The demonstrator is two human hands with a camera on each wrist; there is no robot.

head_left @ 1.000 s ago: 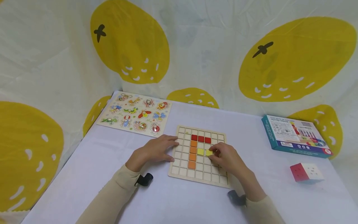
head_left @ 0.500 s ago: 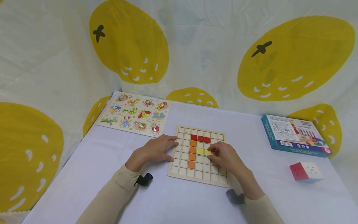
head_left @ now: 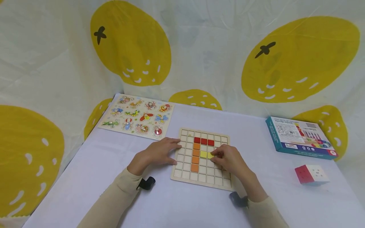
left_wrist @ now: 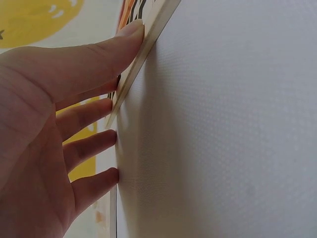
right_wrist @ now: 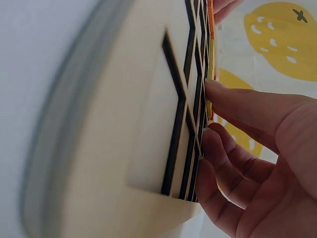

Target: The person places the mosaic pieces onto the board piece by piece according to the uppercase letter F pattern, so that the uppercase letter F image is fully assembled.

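A square wooden grid board (head_left: 199, 183) lies on the table. Red tiles (head_left: 203, 141) fill part of one row, and orange tiles (head_left: 195, 152) run down a column below. To the right of the orange column sits a yellow tile (head_left: 203, 154). Beside that one is a second yellow tile (head_left: 210, 155), which my right hand (head_left: 229, 160) pinches between thumb and fingers in its cell. At the board's left edge rests my left hand (head_left: 156, 153), fingers spread. In the left wrist view its thumb (left_wrist: 131, 37) touches the board's edge.
An insect picture puzzle (head_left: 137, 115) lies behind the board at the left. Towards the right stand a teal-edged box (head_left: 302, 137) and a red and white cube (head_left: 312, 174). A lemon-print cloth (head_left: 205, 57) hangs behind the table.
The second yellow tile has shifted slightly left, nearer the first, with my right fingers still on it. My left hand keeps its place on the board's edge.
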